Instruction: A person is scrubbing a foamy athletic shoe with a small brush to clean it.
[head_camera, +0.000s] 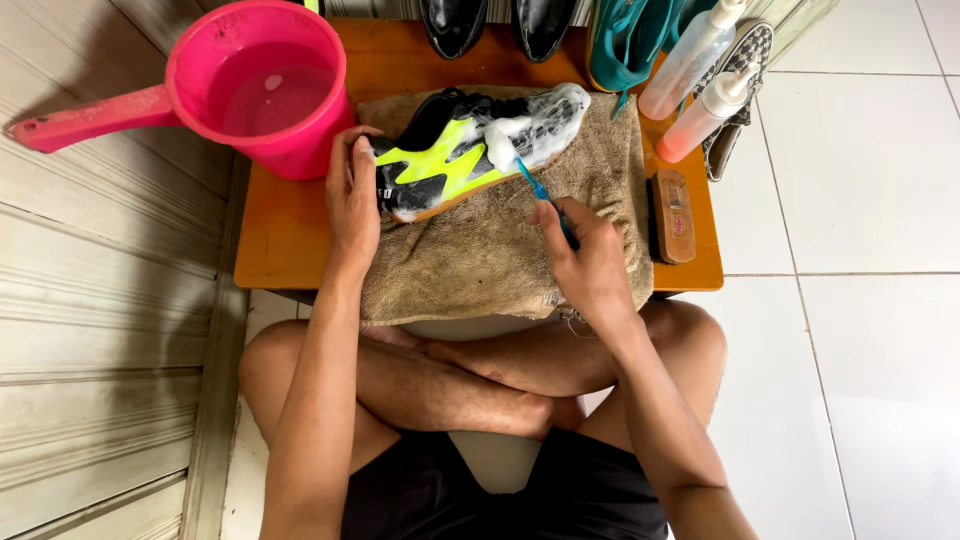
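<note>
A black sneaker (452, 150) with neon-yellow panels lies on its side on a tan towel (480, 250), its toe end covered in white foam. My left hand (352, 195) grips the shoe's heel and holds it down. My right hand (585, 250) holds a blue toothbrush (535, 185) whose foamy head touches the middle of the shoe's side.
The towel covers a low orange wooden table (290, 240). A pink dipper (265, 85) with water stands at its back left. Two spray bottles (700, 100), a wooden brush (672, 215), black shoes (495, 25) and a teal shoe (630, 40) lie at the back and right. My crossed legs are below.
</note>
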